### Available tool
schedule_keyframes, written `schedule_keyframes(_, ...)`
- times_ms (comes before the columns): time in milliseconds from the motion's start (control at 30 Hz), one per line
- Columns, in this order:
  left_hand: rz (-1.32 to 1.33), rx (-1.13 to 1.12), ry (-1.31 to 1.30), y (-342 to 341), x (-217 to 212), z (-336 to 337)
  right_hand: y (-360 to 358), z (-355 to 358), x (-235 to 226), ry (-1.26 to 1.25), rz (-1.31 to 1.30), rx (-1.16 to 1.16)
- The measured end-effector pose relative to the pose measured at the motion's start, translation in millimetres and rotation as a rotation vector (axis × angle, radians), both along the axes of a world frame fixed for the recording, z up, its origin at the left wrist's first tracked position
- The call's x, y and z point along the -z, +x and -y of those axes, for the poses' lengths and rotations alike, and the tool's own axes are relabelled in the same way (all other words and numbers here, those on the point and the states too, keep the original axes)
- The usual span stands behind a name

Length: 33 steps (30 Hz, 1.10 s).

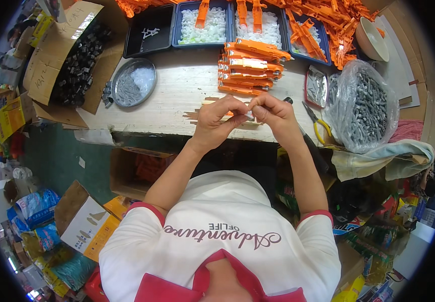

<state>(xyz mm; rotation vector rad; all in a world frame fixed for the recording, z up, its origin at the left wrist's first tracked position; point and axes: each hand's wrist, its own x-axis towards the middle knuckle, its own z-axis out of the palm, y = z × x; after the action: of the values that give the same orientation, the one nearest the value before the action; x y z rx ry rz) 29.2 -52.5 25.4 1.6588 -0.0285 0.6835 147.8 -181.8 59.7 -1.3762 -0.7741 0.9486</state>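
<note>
My left hand (218,122) and my right hand (275,116) meet over the front edge of the worktable, fingertips pinched together. Between them shows a small white part (249,115), mostly hidden by the fingers, so its exact shape cannot be made out. A bit of orange plastic shows beside my left fingers. Under the hands lies a small wooden block or jig, largely covered. Just beyond them is a stack of long orange plastic parts (251,68) with metal bits at their right ends.
Blue trays (205,44) of small white pieces stand at the back, beside a black tray (136,40). A round metal dish (152,90) sits left, near a carton of black parts (79,68). Yellow-handled pliers (323,128) and a bag of grey parts (366,108) lie right.
</note>
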Motion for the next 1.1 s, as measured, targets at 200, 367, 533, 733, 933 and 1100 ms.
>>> schedule_keyframes(200, 0.034, -0.138, 0.147, 0.6, -0.2, 2.2, -4.4, 1.4, 2.8, 0.138, 0.655, 0.186)
schedule_keyframes(367, 0.049, -0.160, 0.197, 1.0, 3.4, 0.0, -11.2, 5.4, -2.6, 0.109, 0.895, 0.155)
schedule_keyframes(533, 0.048, -0.189, 0.274, 0.3, 3.3, -0.8, -13.2, 1.0, -3.5, 0.127, 1.121, 0.159)
schedule_keyframes(733, -0.001, -0.222, 0.346, -4.9, 4.0, -5.7, -11.9, -2.3, 8.2, 0.106, 1.210, 0.141)
schedule_keyframes(933, -0.131, -0.414, 0.502, -17.7, 21.4, -22.4, -9.7, -13.5, 24.1, 0.031, 1.305, 0.070)
schedule_keyframes(1100, -0.220, -0.416, 0.542, -18.1, 32.9, -21.1, -7.5, -23.0, 38.4, -0.024, 1.371, -0.015)
